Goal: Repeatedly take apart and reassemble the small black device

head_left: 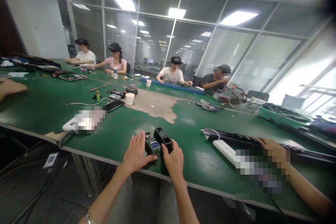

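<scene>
Near the counter's (194, 150) front edge, the right grip (171, 152) clasps the black case (162, 135), roughly parallel to the circuit board (153, 145) on its left; the left grip (136, 152) flanks the board, hold unclear.

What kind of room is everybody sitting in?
Probably an office room used as an electronics workshop. There's a big green table, a bare circuit board and a glass wall behind the far side.
</scene>
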{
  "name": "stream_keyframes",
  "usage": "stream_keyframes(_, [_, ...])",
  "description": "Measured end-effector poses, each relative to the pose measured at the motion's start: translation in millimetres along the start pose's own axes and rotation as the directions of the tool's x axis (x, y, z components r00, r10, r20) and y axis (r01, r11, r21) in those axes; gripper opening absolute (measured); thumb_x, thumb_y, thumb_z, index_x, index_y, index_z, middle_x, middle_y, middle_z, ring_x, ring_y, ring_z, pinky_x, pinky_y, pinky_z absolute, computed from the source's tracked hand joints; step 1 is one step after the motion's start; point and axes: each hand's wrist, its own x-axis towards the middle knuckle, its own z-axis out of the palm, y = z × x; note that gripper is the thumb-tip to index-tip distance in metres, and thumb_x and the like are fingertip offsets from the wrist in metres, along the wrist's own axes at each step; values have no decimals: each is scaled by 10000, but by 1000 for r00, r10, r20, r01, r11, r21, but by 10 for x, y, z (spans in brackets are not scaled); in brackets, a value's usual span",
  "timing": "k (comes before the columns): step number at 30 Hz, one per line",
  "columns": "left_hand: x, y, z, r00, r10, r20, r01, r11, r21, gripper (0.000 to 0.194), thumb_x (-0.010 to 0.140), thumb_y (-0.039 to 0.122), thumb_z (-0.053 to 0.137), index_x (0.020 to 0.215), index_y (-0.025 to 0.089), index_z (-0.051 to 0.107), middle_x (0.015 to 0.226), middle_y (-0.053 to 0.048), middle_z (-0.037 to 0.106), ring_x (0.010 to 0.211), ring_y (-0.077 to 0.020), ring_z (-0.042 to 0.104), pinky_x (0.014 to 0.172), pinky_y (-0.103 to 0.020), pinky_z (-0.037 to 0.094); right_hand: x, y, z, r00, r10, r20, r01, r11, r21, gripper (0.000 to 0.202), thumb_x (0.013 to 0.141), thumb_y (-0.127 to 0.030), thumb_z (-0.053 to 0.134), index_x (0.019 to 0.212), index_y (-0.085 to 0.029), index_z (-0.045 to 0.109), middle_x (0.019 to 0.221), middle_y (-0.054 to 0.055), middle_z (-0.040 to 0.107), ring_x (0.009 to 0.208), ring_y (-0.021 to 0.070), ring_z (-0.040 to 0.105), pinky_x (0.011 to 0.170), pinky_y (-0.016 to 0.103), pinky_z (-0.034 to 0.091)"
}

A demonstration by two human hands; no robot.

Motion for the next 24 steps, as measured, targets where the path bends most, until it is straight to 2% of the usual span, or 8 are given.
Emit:
stream_keyframes(5, [3,-11,11,1000,-3,-8,3,1000,1,1140,716,816,492,1497,75,118,1532,-239,236,1418,-367,234,1145,-544,176,-35,28,20,1000,21,-18,-21,1000,7,740,794,-471,564,1381,-44,422,1191,198,613,1133,331,529,944,426,405])
stream_keyframes(8, [3,-12,12,1000,-11,-1,11,1000,1,1202,685,839,500,1494,44,102,1535,-247,216,1423,-366,219,1152,-533,171,-41,18,-2,999,45,-6,-45,999,12,767,805,-489,551,1398,-28,396,1194,197,614,1150,334,515,960,428,398])
stream_keyframes(11, [1,-6,3,1000,-19,11,19,1000,2,1236,666,851,505,1490,25,97,1538,-252,201,1427,-365,208,1159,-522,160,-21,14,-19,1000,24,-9,-24,1000,-19,696,816,-492,541,1331,-28,476,1173,201,622,1110,331,538,949,427,405])
stream_keyframes(15, [0,-4,-6,1000,-15,25,15,1000,2,1177,702,826,492,1491,38,115,1539,-244,206,1429,-361,204,1158,-525,162,1,-8,-53,1000,-22,3,22,1000,-2,473,836,-455,526,1155,-116,609,1062,146,669,1004,293,591,898,400,430])
stream_keyframes(20, [-4,-13,0,1000,-5,21,5,1000,9,1143,716,812,490,1494,60,121,1539,-233,219,1427,-362,211,1158,-530,159,-22,-138,-169,992,125,3,-123,973,194,481,822,-505,555,1155,-162,610,1052,111,686,967,254,635,848,357,461])
stream_keyframes(24, [-8,-5,-8,1000,-8,12,8,1000,13,1142,712,806,505,1493,65,124,1538,-233,224,1427,-352,217,1161,-520,162,-36,-294,-274,991,136,11,-133,945,300,480,803,-523,583,1133,-177,625,1033,90,699,955,233,650,848,336,468])
